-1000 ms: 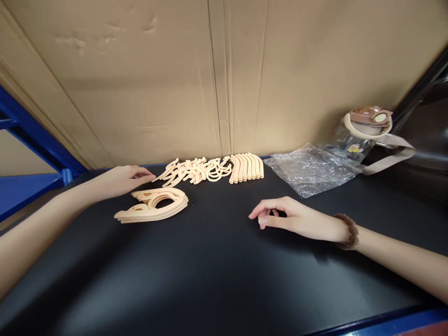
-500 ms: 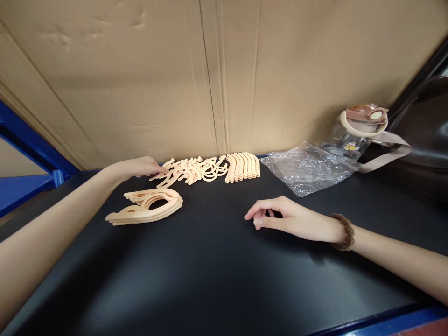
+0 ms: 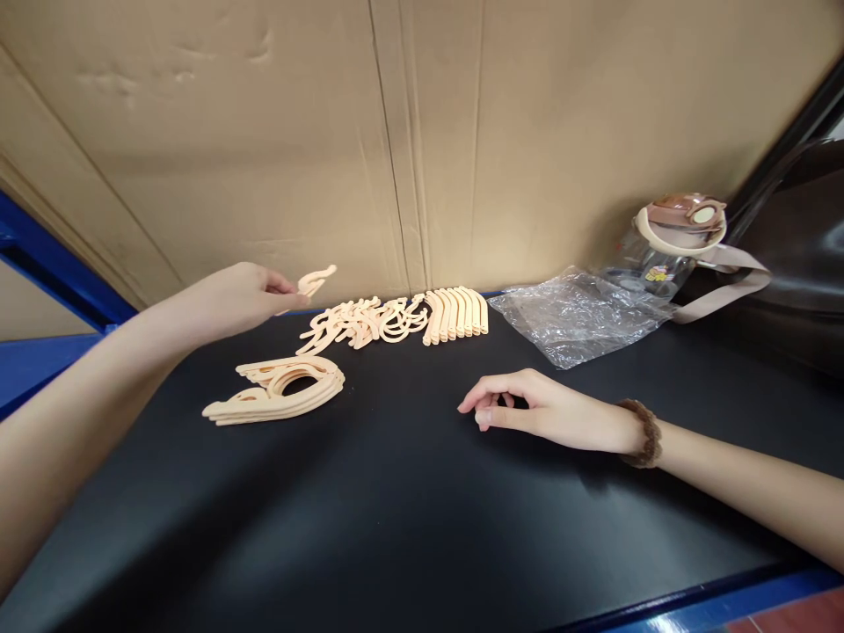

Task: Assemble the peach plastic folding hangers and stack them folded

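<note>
My left hand point(image 3: 241, 297) is raised above the black table point(image 3: 409, 519) and pinches one peach plastic piece point(image 3: 315, 280) by its end. Below and to its right lies a loose heap of the same curved peach pieces point(image 3: 362, 323), and beside that a neat row of arched pieces point(image 3: 456, 315). A flat stack of joined peach pieces point(image 3: 280, 389) lies in front of my left hand. My right hand point(image 3: 541, 409) rests on the table with its fingers curled and nothing visible in them; a brown beaded bracelet is on its wrist.
A crumpled clear plastic bag point(image 3: 580, 315) lies at the back right. Behind it stands a clear bottle with a brown lid and strap point(image 3: 679, 236). A cardboard wall point(image 3: 422, 132) closes the back. Blue shelf framing point(image 3: 46, 272) runs along the left.
My left hand reached into the loose heap, closed on one peach piece and lifted it up off the table. My right hand has stayed in place.
</note>
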The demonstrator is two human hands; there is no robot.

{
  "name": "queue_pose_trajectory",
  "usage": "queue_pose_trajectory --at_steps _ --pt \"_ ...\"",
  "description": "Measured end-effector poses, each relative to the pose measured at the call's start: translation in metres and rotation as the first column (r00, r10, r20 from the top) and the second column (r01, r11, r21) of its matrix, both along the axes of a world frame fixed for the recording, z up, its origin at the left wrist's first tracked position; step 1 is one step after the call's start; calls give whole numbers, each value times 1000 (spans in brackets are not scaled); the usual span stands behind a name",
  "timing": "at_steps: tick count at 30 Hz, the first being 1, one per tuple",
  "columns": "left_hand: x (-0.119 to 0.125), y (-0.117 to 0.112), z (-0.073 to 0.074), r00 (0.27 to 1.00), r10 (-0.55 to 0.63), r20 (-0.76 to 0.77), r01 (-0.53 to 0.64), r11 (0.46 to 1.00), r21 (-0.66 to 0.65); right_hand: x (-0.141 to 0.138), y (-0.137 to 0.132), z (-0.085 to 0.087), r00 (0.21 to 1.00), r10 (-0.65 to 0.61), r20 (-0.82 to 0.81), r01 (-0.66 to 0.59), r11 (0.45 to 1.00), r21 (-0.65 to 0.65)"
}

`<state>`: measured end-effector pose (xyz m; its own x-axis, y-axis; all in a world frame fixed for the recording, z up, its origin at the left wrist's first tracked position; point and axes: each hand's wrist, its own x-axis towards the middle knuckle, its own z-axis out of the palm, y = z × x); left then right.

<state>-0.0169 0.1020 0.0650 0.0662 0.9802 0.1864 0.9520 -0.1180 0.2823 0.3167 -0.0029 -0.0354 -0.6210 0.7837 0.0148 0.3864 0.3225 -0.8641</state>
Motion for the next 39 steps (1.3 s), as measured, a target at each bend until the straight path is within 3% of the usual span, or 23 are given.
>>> queue_pose_trajectory --at_steps 3,7,11,15,20,27,39 --pt "28 -38 -1 991 -62 -117 51 994 -92 0 0 -3 1000 -9 -15 9 1000 3" --pt "73 -95 -34 951 -221 -216 209 975 -76 -1 2 -9 988 -89 -123 91 996 6" --pt "96 -126 -73 811 -518 -272 546 837 37 -3 2 -10 989 -77 -125 79 997 9" --pt "96 -128 -88 767 -552 -327 614 780 121 -5 -2 -7 997 -71 34 64 984 169" --pt "89 -125 -88 750 -522 -407 619 770 154 -6 -5 -6 963 -177 205 62 882 467" --pt "86 -126 -93 764 -566 -310 631 757 172 -7 -2 -6 965 -151 213 23 861 508" --pt "85 -123 -100 830 -544 -123 558 815 160 -10 -5 -6 977 -121 175 21 873 487"
